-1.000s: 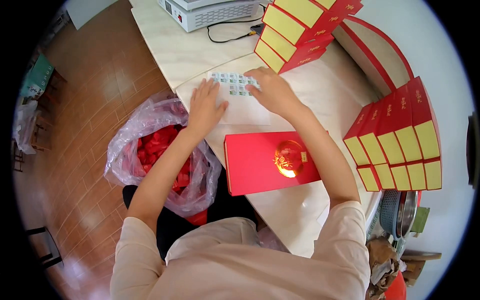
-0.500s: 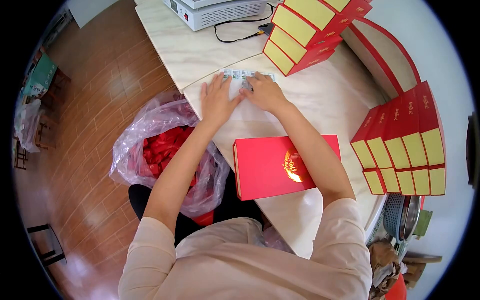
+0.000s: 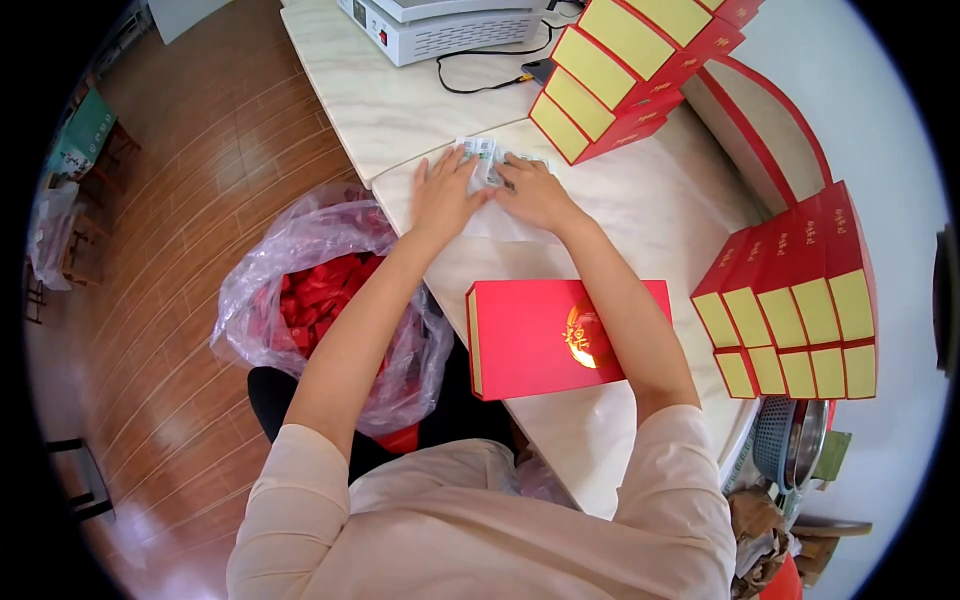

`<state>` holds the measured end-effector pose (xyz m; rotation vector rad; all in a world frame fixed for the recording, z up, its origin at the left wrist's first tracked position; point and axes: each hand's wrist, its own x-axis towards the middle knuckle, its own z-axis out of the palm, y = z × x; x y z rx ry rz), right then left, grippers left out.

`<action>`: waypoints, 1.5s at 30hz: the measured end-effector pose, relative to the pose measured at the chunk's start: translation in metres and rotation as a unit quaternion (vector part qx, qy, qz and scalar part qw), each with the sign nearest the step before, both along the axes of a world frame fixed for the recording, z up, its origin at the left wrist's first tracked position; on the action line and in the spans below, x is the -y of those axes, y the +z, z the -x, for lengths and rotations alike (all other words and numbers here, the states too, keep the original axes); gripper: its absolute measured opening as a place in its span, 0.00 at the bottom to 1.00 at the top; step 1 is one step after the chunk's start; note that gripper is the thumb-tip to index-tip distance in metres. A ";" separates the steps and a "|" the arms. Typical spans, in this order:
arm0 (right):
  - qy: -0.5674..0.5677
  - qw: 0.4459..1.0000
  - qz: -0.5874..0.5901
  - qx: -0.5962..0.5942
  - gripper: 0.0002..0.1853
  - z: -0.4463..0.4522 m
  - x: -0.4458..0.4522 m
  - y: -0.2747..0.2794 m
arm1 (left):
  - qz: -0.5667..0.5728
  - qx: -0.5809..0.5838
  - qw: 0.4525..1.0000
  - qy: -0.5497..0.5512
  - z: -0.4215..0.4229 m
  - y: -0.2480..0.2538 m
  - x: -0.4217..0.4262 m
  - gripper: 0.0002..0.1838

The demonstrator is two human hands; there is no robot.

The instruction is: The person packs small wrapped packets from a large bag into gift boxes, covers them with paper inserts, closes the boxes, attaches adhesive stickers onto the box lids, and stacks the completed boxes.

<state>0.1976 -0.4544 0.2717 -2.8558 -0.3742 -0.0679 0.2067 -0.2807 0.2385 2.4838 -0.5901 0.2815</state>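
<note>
A pale sheet with small printed labels (image 3: 478, 150) lies on the table, partly covered by both hands. My left hand (image 3: 442, 195) rests on its left side, fingers spread. Close beside it, my right hand (image 3: 535, 192) is on the sheet's right side; its thumb and fingers are near the labels, and whether they pinch anything is too small to tell. The sheet looks bent or raised between the hands. Nearer my body, a red box (image 3: 525, 340) with a gold round emblem lies under my right forearm.
Red and yellow boxes (image 3: 800, 300) are stacked at the right, with another stack (image 3: 610, 80) at the back. A white device (image 3: 440, 35) with a black cable stands behind. Left of the table, a plastic bag (image 3: 250, 300) holds red pieces.
My left hand has moved rightward and my right hand has come in toward it. The sheet, flat and more exposed a second ago, now looks bent between them.
</note>
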 end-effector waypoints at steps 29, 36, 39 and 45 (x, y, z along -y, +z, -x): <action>-0.032 0.995 0.000 0.092 0.09 0.004 -0.018 0.021 | 0.019 0.039 0.999 0.029 0.007 -0.001 0.001 0.35; -0.029 0.992 0.010 0.121 0.09 -0.004 -0.008 0.006 | 0.039 0.042 0.998 0.028 0.008 0.001 -0.001 0.37; -0.066 0.991 -0.008 0.117 0.07 -0.005 -0.002 0.011 | 0.045 0.042 0.998 0.027 0.008 0.000 -0.003 0.38; -0.147 0.968 -0.141 0.144 0.08 0.001 0.015 0.029 | 0.075 0.078 0.993 0.039 0.016 -0.001 -0.009 0.32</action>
